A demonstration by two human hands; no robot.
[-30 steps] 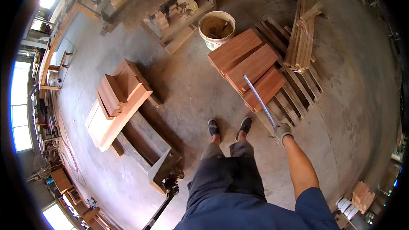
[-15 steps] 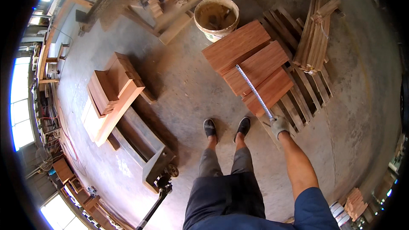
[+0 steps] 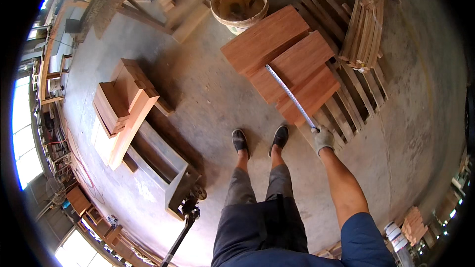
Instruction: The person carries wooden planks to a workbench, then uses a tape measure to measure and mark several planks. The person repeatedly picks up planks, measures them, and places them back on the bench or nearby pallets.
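A concrete floor [image 3: 396, 133] fills the view. On it, ahead and to the right of the person's shoes [image 3: 261, 138], lies a slatted pallet [image 3: 358, 96] carrying a stack of reddish-brown boards [image 3: 282, 59], each laid a little offset from the next. Along the pallet's far right edge rests a bundle of thin curved strips [image 3: 368, 20]. To the left stands a pallet truck [image 3: 166, 168] loaded with a second stack of pale and brown planks [image 3: 123, 104], its handle running toward the lower edge. Beyond the boards sits a round bucket [image 3: 239, 1], touching or just beside the topmost board's far corner.

The right hand [image 3: 322, 138], in a pale glove, reaches out over the near edge of the pallet. Its fingers [image 3: 316, 131] are curled tight around the near end of a tape [image 3: 289, 94], a thin light strip that runs from the hand diagonally up and left across the top boards, ending near the middle of the stack. The tape lies flat on or just above the wood; which cannot be told.

The left hand is out of sight.
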